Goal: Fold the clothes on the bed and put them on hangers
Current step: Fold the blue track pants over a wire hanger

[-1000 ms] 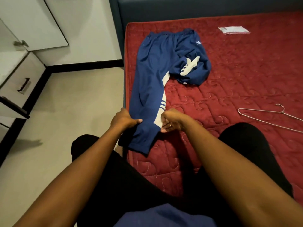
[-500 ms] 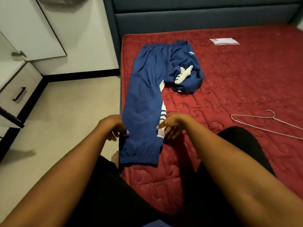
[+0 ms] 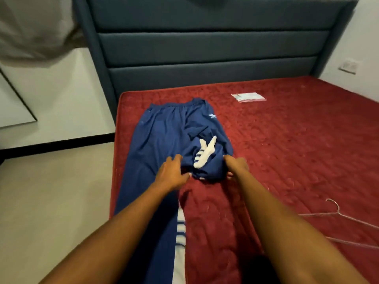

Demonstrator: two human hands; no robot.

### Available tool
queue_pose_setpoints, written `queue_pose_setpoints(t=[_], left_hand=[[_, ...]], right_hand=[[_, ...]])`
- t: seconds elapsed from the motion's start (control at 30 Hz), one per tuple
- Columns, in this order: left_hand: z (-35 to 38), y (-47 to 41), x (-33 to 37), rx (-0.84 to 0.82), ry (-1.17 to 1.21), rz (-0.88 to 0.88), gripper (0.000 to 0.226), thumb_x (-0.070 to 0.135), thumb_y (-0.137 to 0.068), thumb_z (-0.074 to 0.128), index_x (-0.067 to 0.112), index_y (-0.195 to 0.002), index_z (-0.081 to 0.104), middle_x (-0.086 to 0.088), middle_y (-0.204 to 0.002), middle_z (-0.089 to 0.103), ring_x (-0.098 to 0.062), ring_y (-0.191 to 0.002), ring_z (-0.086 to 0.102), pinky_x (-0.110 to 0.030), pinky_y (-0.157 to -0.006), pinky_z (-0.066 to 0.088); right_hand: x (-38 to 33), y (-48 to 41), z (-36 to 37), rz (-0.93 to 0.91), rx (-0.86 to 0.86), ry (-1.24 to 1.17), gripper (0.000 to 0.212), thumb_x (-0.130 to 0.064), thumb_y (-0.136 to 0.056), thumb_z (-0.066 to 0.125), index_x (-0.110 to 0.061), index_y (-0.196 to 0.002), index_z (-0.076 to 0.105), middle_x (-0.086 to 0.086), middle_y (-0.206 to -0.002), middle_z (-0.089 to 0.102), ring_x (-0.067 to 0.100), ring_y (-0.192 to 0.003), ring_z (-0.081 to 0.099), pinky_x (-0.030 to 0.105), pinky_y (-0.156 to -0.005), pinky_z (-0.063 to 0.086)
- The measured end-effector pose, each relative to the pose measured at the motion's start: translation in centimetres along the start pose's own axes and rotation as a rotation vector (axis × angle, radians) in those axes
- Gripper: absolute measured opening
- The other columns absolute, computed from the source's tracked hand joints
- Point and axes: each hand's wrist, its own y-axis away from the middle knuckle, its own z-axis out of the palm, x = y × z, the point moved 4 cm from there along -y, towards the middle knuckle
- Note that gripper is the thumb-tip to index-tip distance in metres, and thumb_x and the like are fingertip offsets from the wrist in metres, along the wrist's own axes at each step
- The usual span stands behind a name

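dark blue padded headboard [image 3: 205, 48]; beige floor [image 3: 51, 191]; white wall [image 3: 67, 95]

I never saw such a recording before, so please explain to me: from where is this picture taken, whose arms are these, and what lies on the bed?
No machine here: a person works with bare hands, and the camera sits on their head, looking forward and down, so both arms enter from below. On the red mattress lie blue trousers, one leg straight, the other crumpled. The left hand rests on the cloth with fingers spread. The right hand curls its fingers round the edge of the crumpled leg. A wire hanger and a small white packet lie apart, untouched.
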Motion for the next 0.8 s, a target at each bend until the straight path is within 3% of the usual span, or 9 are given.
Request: queue_pose_setpoints(t=[0.07,0.13,0.2,0.3,0.4,0.5,0.6,0.67,0.8], left_hand=[[1.1,-4.5,0.0,-0.008,-0.079,0.037,0.094,0.066,-0.079,0.071,0.026,-0.151,0.027,-0.014,-0.139,0.04,-0.04,-0.127,0.045,-0.05,-0.093,0.05],[2.0,-8.6,0.4,-0.052,-0.136,0.056,0.1,0.068,-0.078,0.07,0.03,-0.155,0.02,-0.013,-0.143,0.039,-0.039,-0.128,0.043,-0.05,-0.092,0.05],[2.7,-11.8,1.0,-0.112,-0.102,0.089,0.073,0.046,-0.085,0.07,0.028,-0.148,0.037,-0.013,-0.128,0.056,-0.038,-0.117,0.056,-0.047,-0.088,0.052],[3.0,-14.6,2.3,-0.136,0.204,0.145,0.02,0.011,-0.082,0.059,0.012,-0.099,0.068,-0.008,-0.087,0.067,-0.031,-0.088,0.066,-0.038,-0.07,0.05],[3.3,-15.0,4.4,-0.583,0.669,0.224,0.012,0.003,-0.088,0.069,0.006,-0.099,0.073,-0.001,-0.079,0.064,-0.013,-0.072,0.058,-0.027,-0.065,0.046],[2.1,-17.1,4.2,-0.914,0.871,0.131,0.013,0.01,-0.1,0.062,0.014,-0.104,0.073,-0.012,-0.088,0.071,-0.019,-0.071,0.068,-0.028,-0.064,0.056],[-0.1,-24.7,0.0,-0.445,0.711,-0.019,0.012,0.013,-0.098,0.063,0.017,-0.094,0.074,-0.008,-0.087,0.074,-0.026,-0.077,0.071,-0.038,-0.073,0.058],[-2.3,-29.0,-3.6,-0.117,0.353,0.025,0.017,0.024,-0.096,0.065,0.022,-0.111,0.072,-0.005,-0.107,0.073,-0.024,-0.095,0.071,-0.041,-0.088,0.057],[-4.2,-34.3,-11.7,-0.124,-0.221,-0.136,0.073,0.061,-0.094,0.052,0.034,-0.158,0.027,-0.009,-0.166,0.021,-0.041,-0.147,0.027,-0.06,-0.113,0.031]], right_hand=[[-2.8,-1.3,0.2,-0.003,0.037,-0.074,0.091,-0.066,-0.061,0.066,0.001,-0.122,0.065,0.023,-0.122,0.069,0.042,-0.108,0.068,0.052,-0.091,0.058],[-5.9,-3.3,0.7,-0.022,0.055,-0.071,0.079,-0.058,-0.082,0.069,0.003,-0.131,0.061,0.025,-0.133,0.063,0.043,-0.121,0.061,0.046,-0.102,0.051],[-8.6,-6.7,2.2,-0.063,0.021,-0.014,0.07,-0.052,-0.089,0.071,0.003,-0.131,0.061,0.024,-0.133,0.063,0.041,-0.123,0.059,0.043,-0.101,0.05],[-11.1,-12.3,4.7,-0.139,-0.059,0.133,0.06,-0.049,-0.072,0.078,-0.004,-0.11,0.07,0.016,-0.109,0.071,0.033,-0.1,0.07,0.043,-0.083,0.058],[-13.4,-14.5,3.6,-0.128,0.12,0.051,0.034,-0.033,-0.074,0.064,-0.003,-0.085,0.075,0.017,-0.084,0.07,0.03,-0.085,0.067,0.044,-0.071,0.051],[-14.0,-16.4,0.8,-0.004,0.44,0.011,0.04,-0.019,-0.092,0.057,0.008,-0.119,0.068,0.033,-0.122,0.066,0.049,-0.114,0.063,0.051,-0.095,0.05],[-15.1,-19.6,2.0,0.061,0.324,0.055,0.056,-0.032,-0.094,0.054,0.01,-0.131,0.061,0.035,-0.135,0.059,0.048,-0.124,0.057,0.046,-0.101,0.045],[-16.8,-22.1,4.1,0.003,0.14,0.094,0.07,-0.047,-0.089,0.057,0.01,-0.129,0.062,0.032,-0.133,0.061,0.044,-0.124,0.058,0.043,-0.097,0.044],[-19.1,-27.0,8.2,-0.097,-0.039,0.206,0.054,-0.044,-0.082,0.082,0.003,-0.106,0.071,0.017,-0.1,0.071,0.031,-0.094,0.069,0.038,-0.073,0.048]])
